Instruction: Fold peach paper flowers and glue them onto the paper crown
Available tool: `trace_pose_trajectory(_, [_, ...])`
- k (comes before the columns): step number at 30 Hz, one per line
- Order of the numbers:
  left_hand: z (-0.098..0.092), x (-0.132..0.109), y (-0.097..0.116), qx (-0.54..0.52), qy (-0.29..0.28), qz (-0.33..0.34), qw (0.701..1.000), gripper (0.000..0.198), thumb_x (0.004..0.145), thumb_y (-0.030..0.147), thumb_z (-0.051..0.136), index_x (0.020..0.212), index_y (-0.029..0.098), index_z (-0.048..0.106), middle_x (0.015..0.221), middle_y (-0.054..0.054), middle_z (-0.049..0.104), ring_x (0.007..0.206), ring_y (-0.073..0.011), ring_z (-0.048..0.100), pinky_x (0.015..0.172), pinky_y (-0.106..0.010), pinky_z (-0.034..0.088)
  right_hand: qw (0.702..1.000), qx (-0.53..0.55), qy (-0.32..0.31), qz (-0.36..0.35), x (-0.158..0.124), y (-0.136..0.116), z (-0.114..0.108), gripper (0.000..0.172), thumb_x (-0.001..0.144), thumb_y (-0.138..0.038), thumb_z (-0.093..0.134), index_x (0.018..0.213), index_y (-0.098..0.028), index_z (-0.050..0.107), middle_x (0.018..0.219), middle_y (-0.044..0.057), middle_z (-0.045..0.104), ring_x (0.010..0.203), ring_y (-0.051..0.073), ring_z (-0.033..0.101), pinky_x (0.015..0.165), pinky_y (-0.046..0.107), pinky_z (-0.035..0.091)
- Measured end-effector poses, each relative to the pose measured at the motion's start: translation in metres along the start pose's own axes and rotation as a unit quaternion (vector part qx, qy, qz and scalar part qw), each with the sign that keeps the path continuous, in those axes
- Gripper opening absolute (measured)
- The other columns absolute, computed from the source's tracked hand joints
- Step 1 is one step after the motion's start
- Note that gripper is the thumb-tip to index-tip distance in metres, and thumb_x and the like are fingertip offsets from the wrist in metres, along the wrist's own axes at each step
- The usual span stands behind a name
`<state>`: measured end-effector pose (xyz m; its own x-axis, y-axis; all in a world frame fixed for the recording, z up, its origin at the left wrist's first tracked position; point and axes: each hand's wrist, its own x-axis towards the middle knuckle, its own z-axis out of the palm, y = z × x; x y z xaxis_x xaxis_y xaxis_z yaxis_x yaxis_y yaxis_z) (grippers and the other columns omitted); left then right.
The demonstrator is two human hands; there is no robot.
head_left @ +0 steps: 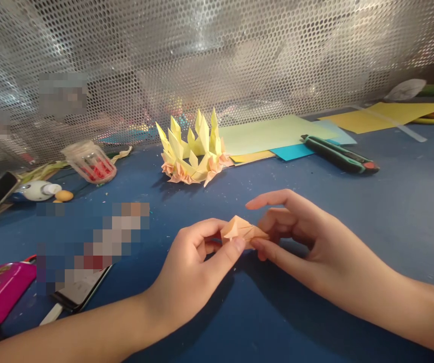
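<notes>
A broad blue tabletop (409, 227) is topped, beyond its middle, by a spiky ring of folded yellow and peach paper (202, 133). Beside it, a pale green paper sheet (269, 133) is laid over a bright blue sheet (292, 152), and a black-and-teal utility knife (337, 155) is set across their near edge. At left, a clear jar with red contents (91, 165) is placed.

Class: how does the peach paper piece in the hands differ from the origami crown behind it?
The peach paper piece is smaller than the origami crown. The piece is peach; the crown is yellow above peach. The left hand holds the piece, its tip at the right hand; the crown stands on the blue table. Both are folded paper.
</notes>
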<state>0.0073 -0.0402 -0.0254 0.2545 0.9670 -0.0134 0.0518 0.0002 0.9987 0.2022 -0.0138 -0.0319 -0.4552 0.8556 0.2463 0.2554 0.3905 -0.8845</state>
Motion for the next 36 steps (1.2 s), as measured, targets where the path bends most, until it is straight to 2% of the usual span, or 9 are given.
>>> trace_pose_trajectory(4, [0.000,0.001,-0.001,0.020,0.005,0.004,1.000,0.015,0.093,0.026,0.067,0.100,0.019,0.078,0.101,-0.005,0.079,0.094,-0.0182,0.070,0.076,-0.021,0.054,0.996,-0.044,0.065,-0.046,-0.003,0.000,-0.001,0.018,0.090,-0.026,0.066,0.098,-0.027,0.050,0.077,-0.004,0.067,0.067,0.012,0.064,0.062,0.022,0.054])
trace_pose_trajectory(8, [0.000,0.004,-0.001,-0.007,0.012,-0.021,1.000,0.014,0.090,0.028,0.071,0.091,0.016,0.078,0.081,-0.003,0.076,0.076,-0.0148,0.070,0.067,-0.021,0.055,0.994,-0.055,0.075,-0.058,-0.002,-0.001,-0.002,0.010,0.091,-0.028,0.064,0.086,-0.025,0.056,0.080,0.000,0.067,0.069,0.014,0.063,0.060,0.024,0.054])
trace_pose_trajectory(11, [0.000,0.005,0.000,-0.034,-0.004,-0.035,0.999,0.012,0.089,0.026,0.071,0.086,0.016,0.077,0.084,-0.003,0.077,0.072,-0.0142,0.070,0.062,-0.020,0.055,0.994,-0.056,0.059,-0.067,0.001,-0.002,-0.003,0.007,0.091,-0.027,0.064,0.085,-0.024,0.064,0.085,0.002,0.067,0.065,0.013,0.060,0.059,0.025,0.053])
trace_pose_trajectory(14, [0.001,0.005,0.002,-0.051,-0.008,-0.031,0.998,0.010,0.088,0.022,0.072,0.084,0.016,0.078,0.087,-0.003,0.077,0.074,-0.0138,0.071,0.065,-0.020,0.055,0.995,-0.048,0.060,-0.068,0.002,-0.002,-0.003,0.008,0.089,-0.030,0.070,0.087,-0.023,0.067,0.093,0.003,0.067,0.066,0.012,0.060,0.062,0.025,0.054])
trace_pose_trajectory(19, [0.003,0.003,0.006,-0.028,-0.003,-0.030,0.999,0.013,0.087,0.020,0.070,0.075,0.016,0.076,0.073,-0.002,0.073,0.071,-0.0143,0.067,0.068,-0.022,0.055,0.993,-0.080,0.052,-0.072,0.000,-0.003,-0.004,0.006,0.090,-0.030,0.070,0.089,-0.025,0.068,0.086,0.000,0.069,0.071,0.011,0.060,0.064,0.023,0.052])
trace_pose_trajectory(23, [0.002,0.001,0.005,0.001,-0.032,-0.021,0.999,0.012,0.088,0.027,0.071,0.085,0.017,0.077,0.082,-0.003,0.074,0.075,-0.0153,0.066,0.069,-0.023,0.054,0.990,-0.088,0.041,-0.100,0.000,-0.006,-0.005,0.007,0.091,-0.023,0.066,0.085,-0.024,0.066,0.080,-0.002,0.068,0.068,0.009,0.059,0.063,0.020,0.051])
trace_pose_trajectory(27, [-0.001,-0.001,0.002,-0.023,-0.053,-0.016,0.998,0.012,0.088,0.025,0.070,0.081,0.016,0.074,0.093,-0.005,0.075,0.087,-0.0178,0.067,0.081,-0.025,0.054,0.990,-0.075,0.028,-0.117,0.000,-0.007,-0.005,0.012,0.092,-0.018,0.063,0.081,-0.023,0.063,0.080,-0.002,0.067,0.069,0.009,0.061,0.063,0.020,0.052])
trace_pose_trajectory(32, [-0.005,-0.005,0.005,-0.044,-0.073,-0.002,0.996,0.018,0.091,0.032,0.067,0.098,0.019,0.078,0.087,-0.004,0.073,0.087,-0.0188,0.066,0.079,-0.026,0.054,0.988,-0.052,0.020,-0.142,0.002,-0.008,-0.004,0.008,0.093,-0.019,0.063,0.088,-0.024,0.066,0.085,0.000,0.068,0.073,0.011,0.065,0.064,0.023,0.055])
trace_pose_trajectory(36, [-0.004,-0.004,0.005,-0.059,-0.072,0.004,0.996,0.015,0.093,0.027,0.065,0.093,0.021,0.079,0.088,-0.003,0.073,0.084,-0.0162,0.066,0.077,-0.024,0.054,0.989,-0.043,0.017,-0.140,0.002,-0.007,-0.005,0.008,0.093,-0.019,0.063,0.091,-0.025,0.068,0.086,0.001,0.069,0.074,0.012,0.066,0.064,0.024,0.056])
